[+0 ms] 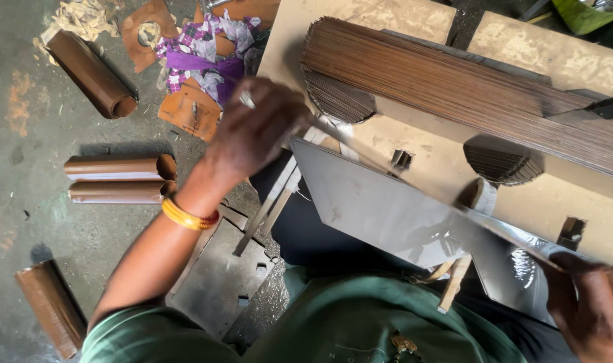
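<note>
Floor: stained grey concrete floor (24, 134), workshop clutter.
Tubes: four brown rolled tubes (118, 167) from 8 to 11 o'clock; a rag pile (199, 54) at 11.
Left hand: your left hand (256, 131) is closed, pinching the sheet's near end.
Sheet: one shiny metal sheet (387, 208), centre, held over the stack.
Stack: thin laminations (454, 87) at 1 o'clock, many already stacked; this sheet not yet laid.
Right hand: your right hand (592, 309) at 4 o'clock grips the other end.

A stained grey concrete floor (24, 101) lies in daylight, strewn with brown tubes (118, 167) and cloth scraps (199, 47).
</note>
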